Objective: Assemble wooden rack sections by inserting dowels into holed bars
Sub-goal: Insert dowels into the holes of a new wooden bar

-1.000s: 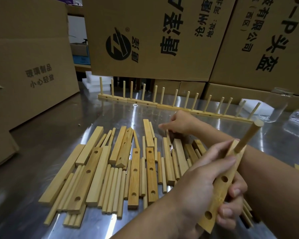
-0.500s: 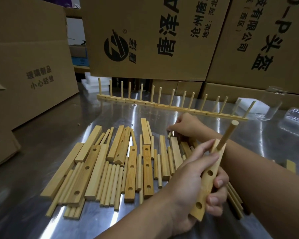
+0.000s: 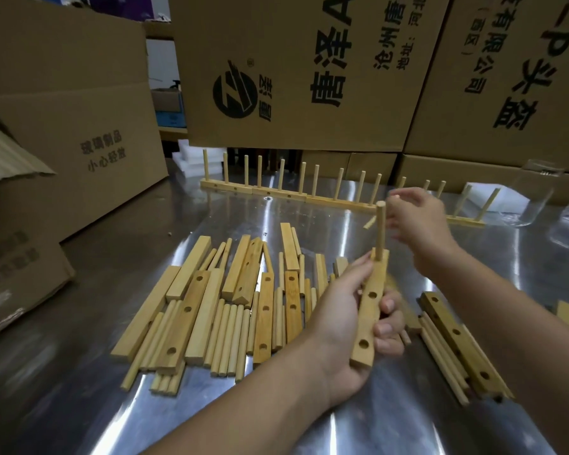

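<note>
Rack assembly partly done; this section is only begun.
The left hand [image 3: 339,323] grips a pale wooden bar with three holes [image 3: 368,318] above the steel table [image 3: 79,405]. One round wooden dowel [image 3: 380,231] stands in its top hole and two holes are empty. The blurred right hand [image 3: 418,221] pinches a second dowel [image 3: 370,222]. A row of finished rack sections [image 3: 276,192] stands behind, and many loose bars and dowels [image 3: 211,310] wait.

A reflective metal desk [image 3: 79,405] is bordered by a plain cardboard box [image 3: 79,110] at left and printed cardboard boxes [image 3: 293,77] behind. White foam blocks [image 3: 191,159] are seen at the back, and a clear glass jar [image 3: 536,195] is stood at far right.
</note>
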{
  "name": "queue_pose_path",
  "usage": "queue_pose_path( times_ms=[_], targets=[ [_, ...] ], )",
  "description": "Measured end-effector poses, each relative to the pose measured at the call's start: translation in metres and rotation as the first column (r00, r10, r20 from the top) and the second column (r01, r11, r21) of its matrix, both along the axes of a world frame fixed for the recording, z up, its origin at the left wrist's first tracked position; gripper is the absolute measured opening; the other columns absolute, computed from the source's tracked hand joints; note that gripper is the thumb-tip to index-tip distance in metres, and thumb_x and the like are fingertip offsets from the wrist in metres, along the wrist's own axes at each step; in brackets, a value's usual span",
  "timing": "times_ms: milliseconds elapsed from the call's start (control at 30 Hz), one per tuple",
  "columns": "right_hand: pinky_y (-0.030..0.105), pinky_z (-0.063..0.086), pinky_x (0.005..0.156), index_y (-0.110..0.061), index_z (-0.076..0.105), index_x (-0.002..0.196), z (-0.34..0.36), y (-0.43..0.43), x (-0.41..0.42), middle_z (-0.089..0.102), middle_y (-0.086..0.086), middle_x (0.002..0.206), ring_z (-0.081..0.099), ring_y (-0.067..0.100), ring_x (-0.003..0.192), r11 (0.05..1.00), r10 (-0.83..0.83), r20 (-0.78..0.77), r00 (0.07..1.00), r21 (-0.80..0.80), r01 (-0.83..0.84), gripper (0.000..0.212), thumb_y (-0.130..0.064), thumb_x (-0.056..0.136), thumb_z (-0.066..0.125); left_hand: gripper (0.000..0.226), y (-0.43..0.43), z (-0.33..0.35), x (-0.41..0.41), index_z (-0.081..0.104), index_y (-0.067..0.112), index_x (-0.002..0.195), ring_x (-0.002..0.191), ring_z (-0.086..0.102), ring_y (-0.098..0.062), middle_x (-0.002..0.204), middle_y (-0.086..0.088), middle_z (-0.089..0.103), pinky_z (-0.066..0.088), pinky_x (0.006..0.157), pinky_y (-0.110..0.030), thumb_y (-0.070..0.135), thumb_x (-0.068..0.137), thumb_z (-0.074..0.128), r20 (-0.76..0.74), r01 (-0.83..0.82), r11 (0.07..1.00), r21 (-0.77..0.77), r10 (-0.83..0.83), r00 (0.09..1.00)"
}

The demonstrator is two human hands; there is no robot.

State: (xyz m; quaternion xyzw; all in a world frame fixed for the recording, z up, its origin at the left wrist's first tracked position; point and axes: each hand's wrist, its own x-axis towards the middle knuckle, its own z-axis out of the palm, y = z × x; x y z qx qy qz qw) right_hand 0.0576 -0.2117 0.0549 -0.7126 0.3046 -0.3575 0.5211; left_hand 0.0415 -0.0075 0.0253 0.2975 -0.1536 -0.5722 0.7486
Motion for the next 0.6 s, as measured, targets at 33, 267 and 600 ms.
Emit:
queue_pose_path(
  times_ms=[33,267,600],
  targets=[
    [0.026,0.053,0.063,-0.019,0.064,0.118,-0.001,0.005,-0.012,0.075,0.006,0.095,0.072,0.013,0.076,1.000,-0.010,0.027,1.000,0.014,0.009,0.018,-0.018,0.100,0.063,0.032,0.000,0.001,0.002,0.064,0.017,0.097,0.046,0.040,-0.007,0.068,0.001,0.046,0.033,0.038,-0.018,0.044,0.108,0.051,-0.009,-0.015,1.000,0.008,0.015,1.000],
    [0.020,0.053,0.057,-0.011,0.061,0.098,-0.019,0.042,-0.081,0.073,0.001,0.079,0.070,0.008,0.069,0.999,0.027,0.164,0.986,0.036,-0.033,0.007,-0.013,0.099,0.067,0.018,-0.002,0.002,0.010,0.059,0.020,0.106,0.050,0.038,-0.009,0.070,0.001,0.044,0.028,0.040,-0.018,0.035,0.108,0.048,-0.047,-0.177,0.983,0.052,0.179,0.983],
    [0.023,0.052,0.065,-0.033,0.074,0.101,-0.034,0.077,-0.109,0.062,-0.008,0.088,0.062,0.011,0.078,0.936,0.130,0.193,0.972,-0.346,-0.057,0.026,-0.018,0.108,0.054,0.036,-0.004,-0.004,0.016,0.061,0.038,0.141,0.054,0.042,-0.011,0.074,0.000,0.051,0.035,0.040,-0.022,0.031,0.109,0.046,0.067,-0.283,0.959,-0.001,0.282,0.957]
  ],
)
